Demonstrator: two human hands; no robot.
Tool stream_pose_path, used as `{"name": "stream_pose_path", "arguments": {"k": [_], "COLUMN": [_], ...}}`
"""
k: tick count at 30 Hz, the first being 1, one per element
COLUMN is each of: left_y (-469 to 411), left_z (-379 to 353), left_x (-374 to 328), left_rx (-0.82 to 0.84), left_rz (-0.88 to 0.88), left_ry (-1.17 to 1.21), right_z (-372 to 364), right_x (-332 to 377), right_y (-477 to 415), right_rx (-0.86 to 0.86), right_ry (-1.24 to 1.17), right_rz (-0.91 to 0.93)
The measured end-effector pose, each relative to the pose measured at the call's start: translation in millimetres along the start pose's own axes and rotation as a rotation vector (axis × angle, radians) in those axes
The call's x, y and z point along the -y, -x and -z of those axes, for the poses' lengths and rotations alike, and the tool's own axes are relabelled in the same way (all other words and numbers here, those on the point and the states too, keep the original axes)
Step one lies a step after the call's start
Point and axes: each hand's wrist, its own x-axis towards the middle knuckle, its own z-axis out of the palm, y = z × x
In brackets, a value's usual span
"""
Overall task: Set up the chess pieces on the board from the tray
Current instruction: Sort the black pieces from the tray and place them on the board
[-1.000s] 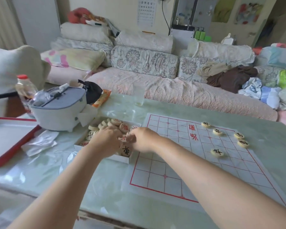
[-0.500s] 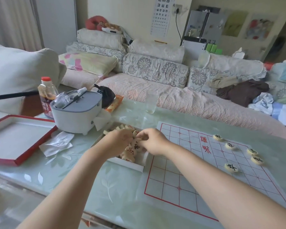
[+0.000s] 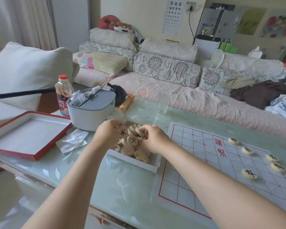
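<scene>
- The left hand [image 3: 110, 135] pinches a black-marked piece [image 3: 123, 132] above the tray [image 3: 135, 165].
- The right hand [image 3: 153, 140], just beside it, curls its fingers into the piled pieces [image 3: 132, 146]; whether it grips one, I cannot tell.
- The tray lies just left of the board [image 3: 205, 176]; 5 placed pieces [image 3: 249, 173] sit toward its far right.

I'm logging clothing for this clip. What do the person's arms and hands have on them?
Nothing visible. The left arm and right arm are bare right to the frame edge, with no sleeves. The left hand and right hand show no gloves, watch or bracelet; rings cannot be judged.
</scene>
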Motion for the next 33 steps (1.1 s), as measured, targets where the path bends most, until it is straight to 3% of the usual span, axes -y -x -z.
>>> {"name": "stream_pose_path", "arguments": {"k": [8,13,23,27,33], "left_y": [-9,-12,-6,-4,8], "left_z": [0,-5,-28,-27,-51], "left_x": [12,12,-4,-6,-43], "left_rx": [0.001,0.021,0.073,0.045,0.038], "left_rz": [-0.017,-0.044,-0.047,-0.048,-0.163], "left_ry": [-0.098,-0.126,-0.243,-0.261,-0.149], "right_z": [-21,-13,0,-5,24], "right_x": [12,14,3,-2,-36], "right_y": [-16,-15,3,5,28], "right_rx": [0.082,0.025,0.039,-0.024,-0.066], "right_ry": [0.134,0.067,-0.028,-0.266,-0.386], "right_rz": [0.185,0.24,0.166,0.098,0.004]}}
